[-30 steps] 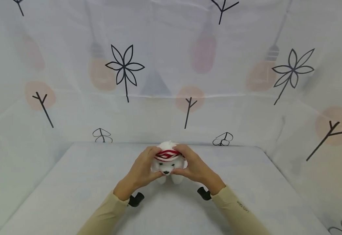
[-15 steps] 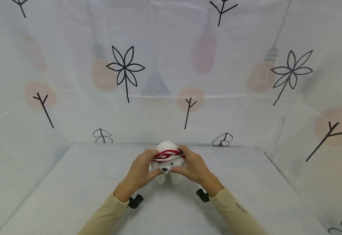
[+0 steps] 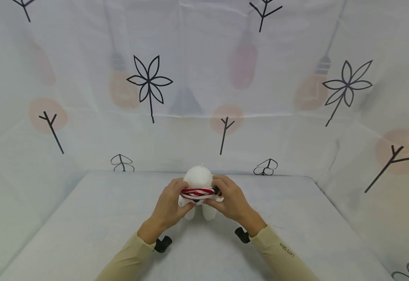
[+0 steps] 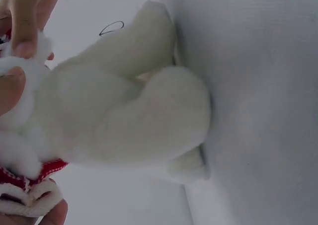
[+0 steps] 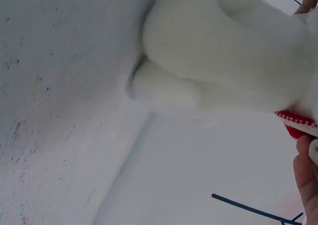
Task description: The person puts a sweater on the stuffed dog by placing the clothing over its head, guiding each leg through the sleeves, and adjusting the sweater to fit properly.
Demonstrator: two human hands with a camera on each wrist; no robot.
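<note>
A white plush dog (image 3: 199, 176) stands upright on the table in the head view, facing me. Around its face, over the eyes and just above the nose, runs a red and white headband (image 3: 198, 193). My left hand (image 3: 168, 203) pinches one side of the band, thumb beside the muzzle. On the other side my right hand (image 3: 234, 202) grips the band near a dark spot by the fingertips. The left wrist view shows the plush dog's body and legs (image 4: 129, 111), with white braided cord on the headband (image 4: 30, 197). In the right wrist view, red headband fabric (image 5: 298, 123) sits by the fingers.
The table (image 3: 85, 234) has a pale cover. A white curtain (image 3: 190, 136) with printed plants stands behind and at both sides. Black pieces (image 3: 163, 244) are strapped at both wrists.
The headband has slid down from the dog's forehead over its eyes, showing more of the white crown. Both hands moved down slightly with it and kept their hold.
</note>
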